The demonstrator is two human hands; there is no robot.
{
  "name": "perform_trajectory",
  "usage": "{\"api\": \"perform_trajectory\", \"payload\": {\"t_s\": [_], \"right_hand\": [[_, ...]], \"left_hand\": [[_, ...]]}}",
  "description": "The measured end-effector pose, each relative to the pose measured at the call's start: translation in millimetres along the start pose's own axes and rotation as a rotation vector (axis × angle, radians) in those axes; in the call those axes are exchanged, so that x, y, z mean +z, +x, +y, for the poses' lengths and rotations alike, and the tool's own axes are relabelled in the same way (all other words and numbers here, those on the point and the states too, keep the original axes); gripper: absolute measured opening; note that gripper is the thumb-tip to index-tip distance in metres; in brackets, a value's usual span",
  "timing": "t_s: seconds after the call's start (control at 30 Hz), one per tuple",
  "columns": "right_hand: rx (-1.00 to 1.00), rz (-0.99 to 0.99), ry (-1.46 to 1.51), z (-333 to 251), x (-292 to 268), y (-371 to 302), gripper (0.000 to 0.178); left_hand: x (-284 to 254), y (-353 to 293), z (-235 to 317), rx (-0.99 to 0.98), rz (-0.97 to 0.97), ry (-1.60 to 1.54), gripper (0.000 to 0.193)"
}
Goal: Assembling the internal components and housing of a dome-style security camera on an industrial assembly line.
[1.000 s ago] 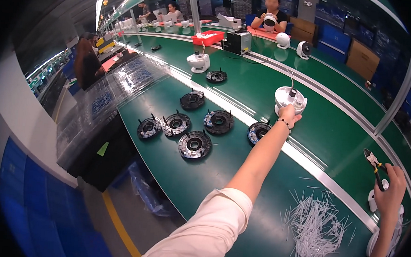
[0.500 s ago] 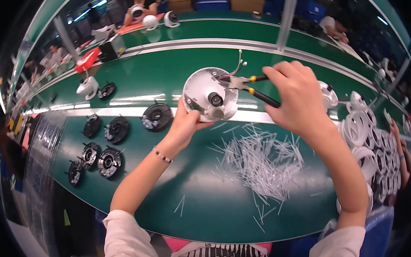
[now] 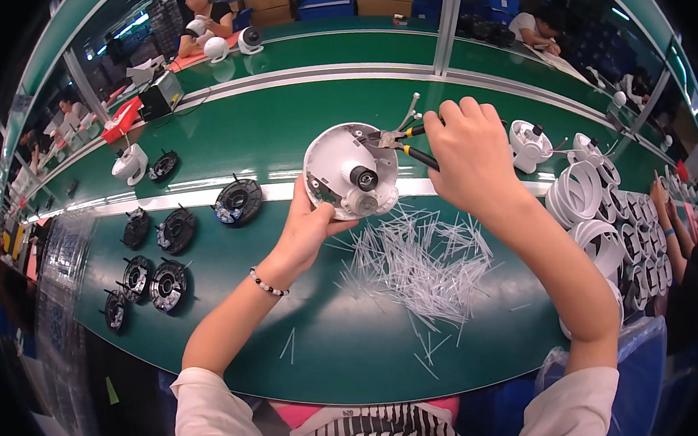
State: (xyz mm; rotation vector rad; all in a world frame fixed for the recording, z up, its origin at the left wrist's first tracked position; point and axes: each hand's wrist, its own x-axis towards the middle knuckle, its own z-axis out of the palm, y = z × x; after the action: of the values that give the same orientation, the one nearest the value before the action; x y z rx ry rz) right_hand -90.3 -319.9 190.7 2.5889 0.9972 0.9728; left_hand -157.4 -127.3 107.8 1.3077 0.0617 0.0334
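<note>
My left hand (image 3: 304, 223) grips the lower rim of a white round camera housing (image 3: 333, 155), its open inside turned up. A black cylindrical part (image 3: 363, 178) stands out of the housing. My right hand (image 3: 469, 149) is wrapped round the handles of cutting pliers (image 3: 408, 142) with black and yellow grips. The jaws of the pliers reach the housing's upper right edge, beside a bundle of thin wires (image 3: 412, 110) that sticks up past the rim. What lies between the jaws is too small to make out.
A pile of thin clear strips (image 3: 422, 262) lies on the green table below the housing. Several black round parts (image 3: 171, 285) stand at the left. White rings (image 3: 578, 196) are stacked at the right, near more white housings (image 3: 531, 145). A person (image 3: 205, 21) sits across the conveyor.
The view has shifted, so the table things appear further left. My right hand with the pliers stays at the housing's upper edge, its handles closer together. The wires still stick up.
</note>
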Motion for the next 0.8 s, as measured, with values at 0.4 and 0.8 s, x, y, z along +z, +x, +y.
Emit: {"api": "perform_trajectory", "payload": {"t_s": [0.4, 0.8], "right_hand": [[0.024, 0.029, -0.049, 1.4, 13.6, -4.1, 0.021], [0.048, 0.022, -0.087, 2.8, 17.3, -11.2, 0.022]], "left_hand": [[15.3, 5.8, -8.4, -0.021, 0.048, 0.032, 0.052], [20.8, 9.9, -18.8, -0.050, 0.014, 0.023, 0.055]]}}
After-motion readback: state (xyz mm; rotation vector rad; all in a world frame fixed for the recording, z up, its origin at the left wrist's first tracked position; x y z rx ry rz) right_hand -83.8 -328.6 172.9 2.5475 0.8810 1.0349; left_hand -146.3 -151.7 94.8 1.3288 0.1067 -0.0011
